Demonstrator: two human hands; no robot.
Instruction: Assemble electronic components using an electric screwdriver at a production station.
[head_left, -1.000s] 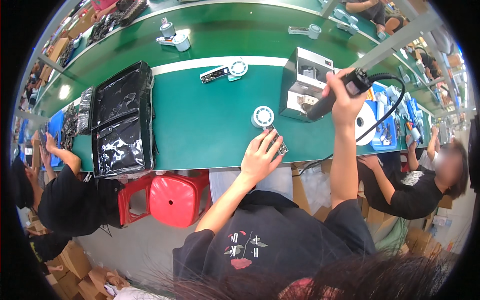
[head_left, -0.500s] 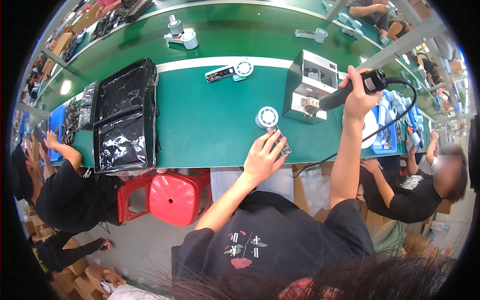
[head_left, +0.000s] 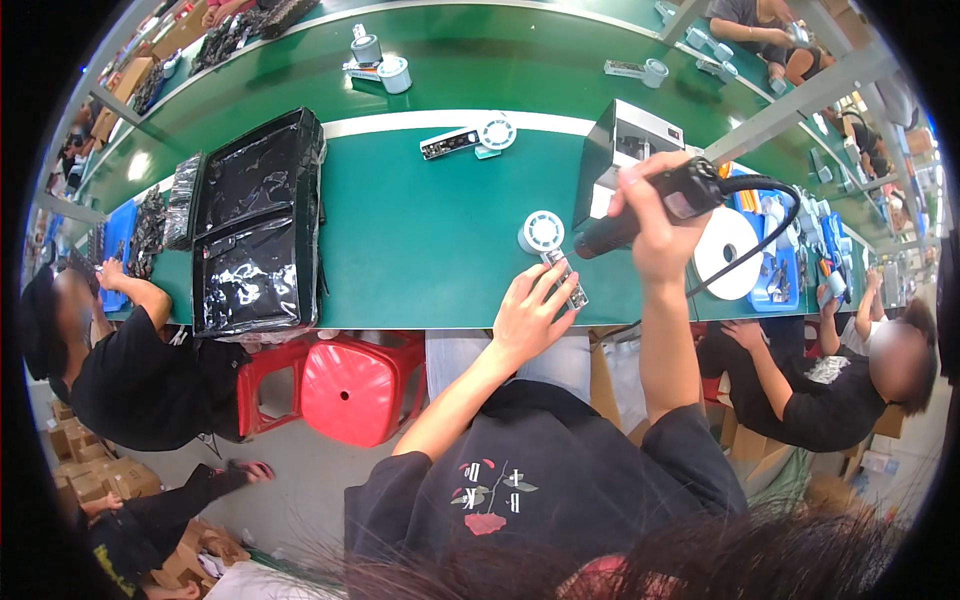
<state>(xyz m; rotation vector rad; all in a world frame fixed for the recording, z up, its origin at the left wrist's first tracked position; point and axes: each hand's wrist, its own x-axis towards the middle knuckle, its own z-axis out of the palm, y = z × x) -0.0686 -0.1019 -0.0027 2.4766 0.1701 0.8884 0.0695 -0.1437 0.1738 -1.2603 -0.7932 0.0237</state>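
On the green work surface, a small pale handheld fan lies with its round head away from me and its handle opened, showing the parts inside. The fingers of my left hand are over that handle, holding it against the table. My right hand grips a black electric screwdriver, its cable curling off to the right. The screwdriver is tilted, with its front end just right of the fan; its tip is too small to make out. A second fan, also with its handle opened, lies farther back.
A grey and black boxy machine stands behind my right hand. Right of it are a white disc and a blue tray of parts. At left sits a black plastic-wrapped case. Red stools and co-workers flank me.
My right hand has brought the screwdriver left and nearer me, from in front of the machine to beside the opened fan. My left hand stays on the fan handle.
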